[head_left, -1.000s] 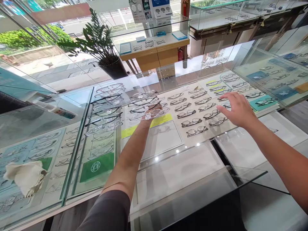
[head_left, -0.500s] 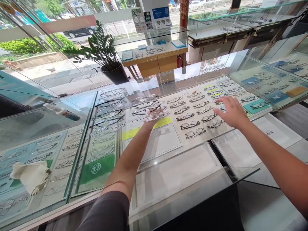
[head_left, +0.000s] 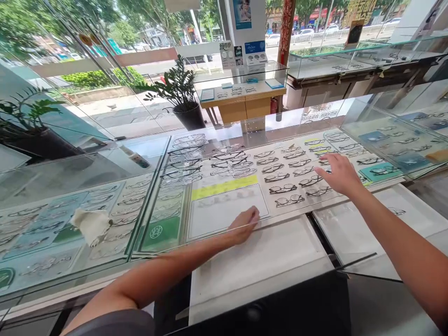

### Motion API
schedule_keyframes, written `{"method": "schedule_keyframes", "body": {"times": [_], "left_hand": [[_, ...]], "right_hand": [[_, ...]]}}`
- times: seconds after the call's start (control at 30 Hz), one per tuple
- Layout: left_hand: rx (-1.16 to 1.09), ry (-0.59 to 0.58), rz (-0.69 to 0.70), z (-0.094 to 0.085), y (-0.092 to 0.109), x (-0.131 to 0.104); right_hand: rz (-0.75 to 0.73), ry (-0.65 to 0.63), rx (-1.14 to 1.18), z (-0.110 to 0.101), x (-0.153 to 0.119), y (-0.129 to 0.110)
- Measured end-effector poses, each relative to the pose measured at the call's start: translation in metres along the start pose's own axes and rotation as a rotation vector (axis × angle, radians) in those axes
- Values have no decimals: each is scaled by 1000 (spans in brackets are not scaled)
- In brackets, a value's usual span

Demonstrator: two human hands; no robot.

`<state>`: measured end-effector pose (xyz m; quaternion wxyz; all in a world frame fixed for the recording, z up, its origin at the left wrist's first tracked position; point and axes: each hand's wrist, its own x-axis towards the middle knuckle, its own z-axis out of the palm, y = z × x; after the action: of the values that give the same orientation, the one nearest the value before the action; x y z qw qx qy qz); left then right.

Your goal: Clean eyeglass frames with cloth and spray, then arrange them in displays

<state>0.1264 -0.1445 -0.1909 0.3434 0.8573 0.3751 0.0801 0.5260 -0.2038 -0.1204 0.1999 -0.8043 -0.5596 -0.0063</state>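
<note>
My left hand (head_left: pixel 246 223) is inside the glass display case, over the near edge of a white panel (head_left: pixel 224 212) with a yellow-green strip. Its fingers are curled in, and no glasses show in them. My right hand (head_left: pixel 339 173) hovers at or rests on the glass top, thumb and fingers apart and holding nothing; whether it touches the glass I cannot tell. Under it lie rows of dark-framed eyeglasses (head_left: pixel 290 200). Beyond the white panel, several clear and dark eyeglasses (head_left: pixel 229 163) sit in a column, with another column of eyeglasses (head_left: pixel 182 175) to their left.
A pulled-out white drawer (head_left: pixel 259 266) is in front of me. On the left glass top lie a crumpled cream cloth (head_left: pixel 91 226) and a small bottle (head_left: pixel 135 156). A potted plant (head_left: pixel 189 114) and another display counter (head_left: pixel 245 105) stand beyond.
My left hand has drawn back from the column of eyeglasses toward me, down to the near edge of the white panel. My right hand stays in nearly the same place. The view has tilted up.
</note>
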Motion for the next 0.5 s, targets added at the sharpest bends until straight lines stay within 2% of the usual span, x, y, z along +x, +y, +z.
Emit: {"method": "schedule_keyframes", "body": {"times": [0.07,0.13,0.17,0.2,0.23,0.27,0.3,0.33,0.37,0.43,0.5], "left_hand": [[-280,-352,13,-7,20,-41],[-531,-684,-20,-30,46,-72],[-611,-754,-27,-47,60,-82],[-625,-769,-16,-67,75,-88],[-569,-750,23,-88,88,-88],[-446,-682,91,-110,99,-83],[-283,-542,163,-132,106,-73],[-98,-343,221,-153,109,-58],[85,-137,260,-171,106,-38],[363,132,259,-200,89,8],[555,231,224,-217,61,55]], "right_hand": [[-1,3,-11,2,1,2],[-2,2,-17,5,1,5],[-3,3,-19,6,2,6],[-4,4,-21,7,2,8],[-6,7,-22,7,2,9],[-7,10,-23,8,2,10],[-10,12,-23,8,2,11],[-11,15,-23,8,3,11],[-12,16,-23,8,3,12],[-10,15,-25,7,3,11],[-7,7,-27,5,3,10]]}}
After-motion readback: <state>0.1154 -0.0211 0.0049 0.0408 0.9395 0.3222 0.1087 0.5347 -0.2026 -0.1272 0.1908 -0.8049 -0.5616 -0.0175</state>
